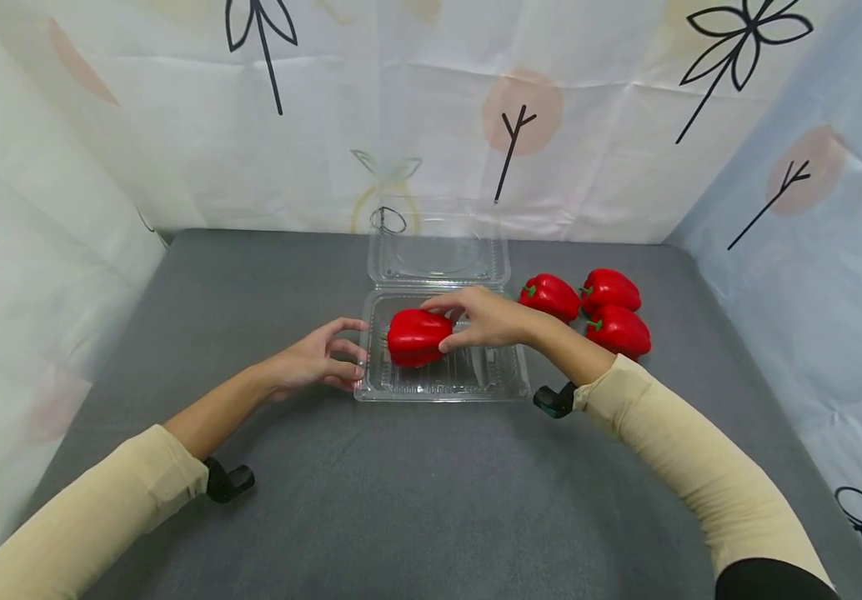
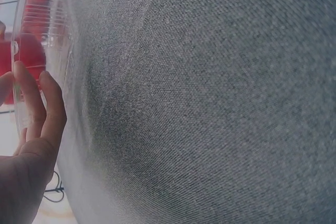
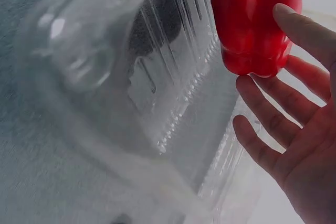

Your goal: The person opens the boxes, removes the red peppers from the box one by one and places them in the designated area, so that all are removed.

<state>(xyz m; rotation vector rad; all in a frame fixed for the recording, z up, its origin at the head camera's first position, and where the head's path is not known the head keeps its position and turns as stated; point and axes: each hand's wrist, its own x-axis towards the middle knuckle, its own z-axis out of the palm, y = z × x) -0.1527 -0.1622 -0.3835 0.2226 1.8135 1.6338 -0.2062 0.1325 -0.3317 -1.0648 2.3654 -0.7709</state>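
Red pepper point(image 1: 416, 336) sits at the left end of the clear clamshell tray point(image 1: 498, 379), which lies open near the middle of the grey table point(image 1: 401, 500), its lid point(image 1: 438, 250) tipped back toward the far edge. Right hand point(image 1: 479, 317) reaches across the tray from the right; thumb and fingertips touch the pepper's right side, fingers only loosely bent. The right wrist view shows what the head view cannot: the fingers point(image 3: 273, 114) are spread and mostly straight, the palm open, with the pepper point(image 3: 254, 22) at the fingertips rather than wrapped. It also shows the tray's ribbed floor point(image 3: 173, 77) bare beside the pepper.

Left hand point(image 1: 322, 358) rests on the table at the tray's left edge, fingers relaxed and holding nothing. The left wrist view confirms two fingertips point(image 2: 50, 90) against the tray's outer wall point(image 2: 63, 51), with the pepper a red blur through the plastic.

Three more peppers point(image 1: 599, 312) lie clustered on the table just right of the tray, visible in the head view only.
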